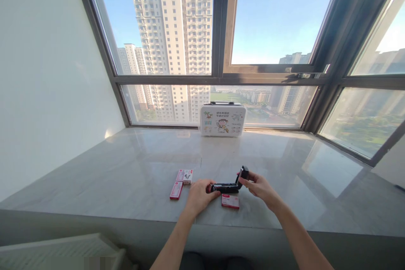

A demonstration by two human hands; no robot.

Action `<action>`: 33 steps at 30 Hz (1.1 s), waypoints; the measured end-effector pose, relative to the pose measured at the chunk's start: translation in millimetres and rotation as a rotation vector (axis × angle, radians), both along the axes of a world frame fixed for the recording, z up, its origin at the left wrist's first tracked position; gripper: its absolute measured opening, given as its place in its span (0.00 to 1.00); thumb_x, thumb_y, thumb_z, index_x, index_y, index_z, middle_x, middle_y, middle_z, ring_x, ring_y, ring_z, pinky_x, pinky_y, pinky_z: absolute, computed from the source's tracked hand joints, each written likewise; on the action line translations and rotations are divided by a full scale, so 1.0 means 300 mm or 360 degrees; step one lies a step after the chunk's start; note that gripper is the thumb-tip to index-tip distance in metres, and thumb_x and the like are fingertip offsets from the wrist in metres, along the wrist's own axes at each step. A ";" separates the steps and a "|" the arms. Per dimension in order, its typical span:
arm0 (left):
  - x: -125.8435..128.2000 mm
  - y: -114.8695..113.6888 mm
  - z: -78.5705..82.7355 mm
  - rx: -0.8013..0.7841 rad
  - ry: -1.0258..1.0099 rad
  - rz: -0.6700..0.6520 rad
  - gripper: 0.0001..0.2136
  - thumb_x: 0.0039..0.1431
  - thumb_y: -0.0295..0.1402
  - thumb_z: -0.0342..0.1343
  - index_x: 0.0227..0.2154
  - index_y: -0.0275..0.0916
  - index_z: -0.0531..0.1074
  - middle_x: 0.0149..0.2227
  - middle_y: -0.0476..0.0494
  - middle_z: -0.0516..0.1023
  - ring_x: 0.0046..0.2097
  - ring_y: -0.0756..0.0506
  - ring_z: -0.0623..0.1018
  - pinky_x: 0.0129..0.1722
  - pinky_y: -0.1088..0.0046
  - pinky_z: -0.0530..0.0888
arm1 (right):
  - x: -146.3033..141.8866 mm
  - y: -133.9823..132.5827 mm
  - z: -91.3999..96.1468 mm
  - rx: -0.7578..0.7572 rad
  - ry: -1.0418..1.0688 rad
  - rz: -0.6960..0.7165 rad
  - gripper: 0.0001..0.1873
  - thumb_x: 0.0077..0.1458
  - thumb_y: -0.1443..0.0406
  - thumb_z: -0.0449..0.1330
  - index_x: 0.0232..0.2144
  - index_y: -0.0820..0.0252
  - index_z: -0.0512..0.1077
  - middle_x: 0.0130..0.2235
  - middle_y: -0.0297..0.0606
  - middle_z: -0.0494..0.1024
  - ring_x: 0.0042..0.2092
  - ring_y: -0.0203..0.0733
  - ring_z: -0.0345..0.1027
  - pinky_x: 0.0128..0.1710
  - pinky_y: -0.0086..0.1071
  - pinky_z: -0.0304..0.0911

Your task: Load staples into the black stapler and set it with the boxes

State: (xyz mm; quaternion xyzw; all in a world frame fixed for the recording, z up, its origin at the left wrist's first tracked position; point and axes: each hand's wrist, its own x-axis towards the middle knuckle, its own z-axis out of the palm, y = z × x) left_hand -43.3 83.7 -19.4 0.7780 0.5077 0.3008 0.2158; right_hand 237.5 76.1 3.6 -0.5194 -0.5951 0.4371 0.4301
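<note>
A black stapler [228,185] lies on the grey stone sill [126,177], hinged open with its top arm raised at the right end. My left hand [200,196] is closed round the stapler's left end. My right hand [257,185] pinches the raised top arm. A small red and white box [230,201] lies just in front of the stapler, between my hands. Two more red boxes [176,190] [184,176] lie to the left of my left hand, one of them open.
A white tin case with cartoon prints [222,120] stands upright against the window at the back of the sill. A white wall [47,93] bounds the left side. Window frames run along the back and right. A white radiator [63,251] sits below the sill's front edge.
</note>
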 end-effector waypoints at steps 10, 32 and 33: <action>0.011 -0.026 0.023 0.0028 0.0113 0.0076 0.14 0.56 0.43 0.62 0.43 0.44 0.76 0.34 0.48 0.76 0.40 0.43 0.73 0.39 0.69 0.64 | -0.161 0.083 0.059 0.0411 -0.1173 0.0277 0.16 0.46 0.56 0.71 0.34 0.58 0.76 0.26 0.29 0.71 0.29 0.35 0.60 0.29 0.29 0.42; 0.032 -0.159 0.059 0.0100 0.0077 -0.0267 0.40 0.46 0.36 0.66 0.65 0.53 0.61 0.54 0.47 0.74 0.55 0.39 0.70 0.59 0.61 0.66 | -0.166 -0.147 -0.056 0.0060 -0.0127 -0.0128 0.38 0.57 0.37 0.53 0.43 0.64 0.78 0.29 0.37 0.74 0.32 0.44 0.66 0.30 0.31 0.60; 0.038 -0.164 0.063 0.0098 0.0044 -0.0273 0.40 0.47 0.37 0.66 0.65 0.52 0.60 0.55 0.46 0.74 0.55 0.39 0.70 0.59 0.61 0.66 | -0.180 -0.144 -0.059 0.0072 -0.0162 -0.0167 0.38 0.57 0.37 0.53 0.44 0.64 0.78 0.28 0.37 0.73 0.31 0.44 0.66 0.30 0.31 0.60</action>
